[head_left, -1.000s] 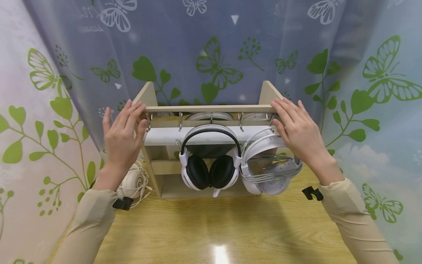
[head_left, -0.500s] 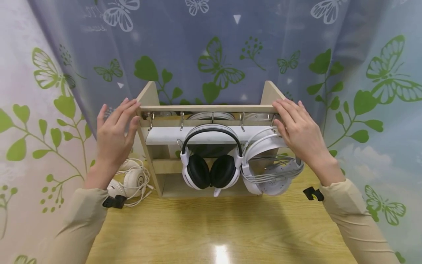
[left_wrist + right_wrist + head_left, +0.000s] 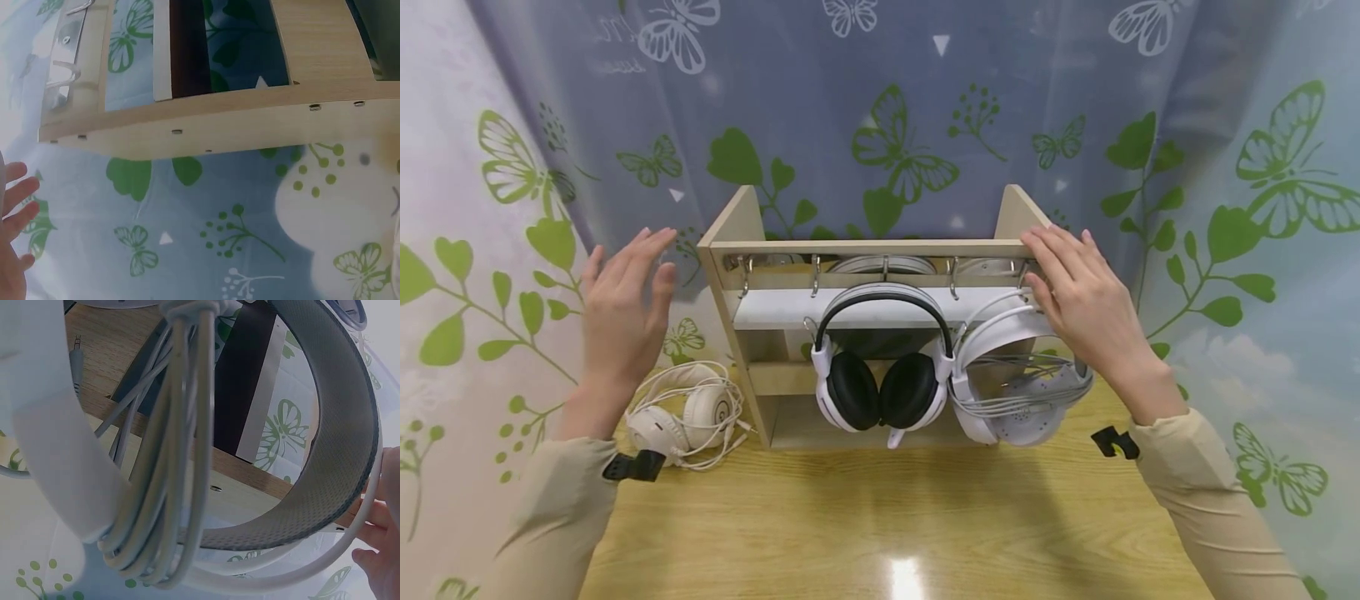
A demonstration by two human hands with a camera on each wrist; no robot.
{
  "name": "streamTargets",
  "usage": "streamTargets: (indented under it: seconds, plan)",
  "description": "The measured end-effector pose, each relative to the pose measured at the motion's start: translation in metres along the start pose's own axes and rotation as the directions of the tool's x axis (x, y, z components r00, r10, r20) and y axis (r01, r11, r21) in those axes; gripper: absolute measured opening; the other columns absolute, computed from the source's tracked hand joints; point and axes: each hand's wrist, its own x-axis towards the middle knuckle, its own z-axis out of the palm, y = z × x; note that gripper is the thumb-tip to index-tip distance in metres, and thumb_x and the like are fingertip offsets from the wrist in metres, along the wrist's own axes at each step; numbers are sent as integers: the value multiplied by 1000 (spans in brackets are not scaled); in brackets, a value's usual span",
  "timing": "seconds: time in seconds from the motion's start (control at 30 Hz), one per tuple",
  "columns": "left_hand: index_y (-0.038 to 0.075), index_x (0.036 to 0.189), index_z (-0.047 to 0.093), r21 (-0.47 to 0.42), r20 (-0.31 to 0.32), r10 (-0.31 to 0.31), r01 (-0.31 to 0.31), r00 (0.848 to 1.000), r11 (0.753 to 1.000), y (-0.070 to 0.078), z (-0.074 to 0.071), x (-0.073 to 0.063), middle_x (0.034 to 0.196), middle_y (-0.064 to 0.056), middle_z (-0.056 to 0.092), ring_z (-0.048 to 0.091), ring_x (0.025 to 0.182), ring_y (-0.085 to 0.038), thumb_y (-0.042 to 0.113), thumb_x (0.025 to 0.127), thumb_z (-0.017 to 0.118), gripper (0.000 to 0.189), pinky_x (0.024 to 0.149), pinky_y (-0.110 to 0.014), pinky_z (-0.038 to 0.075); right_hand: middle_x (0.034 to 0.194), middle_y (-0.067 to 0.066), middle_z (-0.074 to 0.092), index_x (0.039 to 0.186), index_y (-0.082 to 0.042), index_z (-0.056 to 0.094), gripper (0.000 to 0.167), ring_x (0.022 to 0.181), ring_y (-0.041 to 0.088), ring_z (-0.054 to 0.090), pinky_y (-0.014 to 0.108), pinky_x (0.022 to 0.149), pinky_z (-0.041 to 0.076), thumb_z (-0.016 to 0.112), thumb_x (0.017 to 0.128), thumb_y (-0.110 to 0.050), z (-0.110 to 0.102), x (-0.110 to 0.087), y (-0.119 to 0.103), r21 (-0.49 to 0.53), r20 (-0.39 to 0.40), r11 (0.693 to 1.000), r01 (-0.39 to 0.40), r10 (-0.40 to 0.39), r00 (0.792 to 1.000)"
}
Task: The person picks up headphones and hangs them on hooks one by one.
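A pale wooden rack (image 3: 865, 247) with a row of metal hooks stands on the table. My left hand (image 3: 625, 321) is in the air to its left, fingers fairly straight, apart from the wood; part of this hand (image 3: 15, 219) shows in the left wrist view. On the rack's upper right corner rests my right hand (image 3: 1082, 308), fingers extended and holding nothing. White headphones with black ear pads (image 3: 880, 392) hang at the rack's middle. Beside them, under my right hand, hang white headphones with a bundled grey cable (image 3: 1022, 417), whose headband (image 3: 350, 425) fills the right wrist view.
More white headphones (image 3: 696, 417), wrapped in their cord, lie on the table left of the rack. The wooden table (image 3: 865, 508) extends in front. A butterfly-patterned curtain (image 3: 805, 100) hangs close behind and at both sides.
My left hand has lifted away from the rack's upper left corner and moved left, uncovering that corner and the headphones on the table. My right hand has stayed at its corner.
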Motion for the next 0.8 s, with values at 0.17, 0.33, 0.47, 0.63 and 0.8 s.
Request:
streamTargets:
  seconds: [0.17,0.33,0.47,0.63,0.8]
  plan:
    - [8,132,66,0,-12,-44,44,999,999,-7,-5,-9,132,-18,66,58,127,-40,48,107,43,53,119,-56,24,149,18,51,149,-4,49,47,142,36,43,50,123,22,44,109,-29,0,-1,1,-1,-2,1000,1,-1,1000]
    - [7,131,67,-16,-23,-79,78,997,997,-18,-6,-20,129,-19,67,60,121,-45,44,107,45,50,115,-58,32,149,19,51,149,-4,49,48,142,36,43,50,123,21,42,110,-31,-1,0,1,4,-10,1000,4,-4,1000]
    - [5,128,69,-24,-28,-134,133,991,991,-27,-6,-31,124,-20,69,63,112,-47,34,109,45,42,100,-59,44,149,18,51,149,-4,50,47,142,36,43,50,123,21,44,109,-29,0,0,0,7,-14,1000,5,-5,1000]
    - [5,124,70,-15,1,-193,193,981,981,-31,-8,-43,120,-18,71,65,108,-46,25,108,46,36,95,-38,50,150,18,51,149,-4,49,47,141,37,44,49,123,21,47,107,-26,1,0,0,8,-13,1000,3,-3,1000]
    - [5,121,72,-33,7,-249,249,969,968,-35,-9,-52,117,-14,73,68,113,-24,23,108,47,34,94,-9,38,149,18,52,148,-4,50,47,141,37,44,51,122,23,47,107,-27,2,0,0,8,-19,1000,0,0,1000]
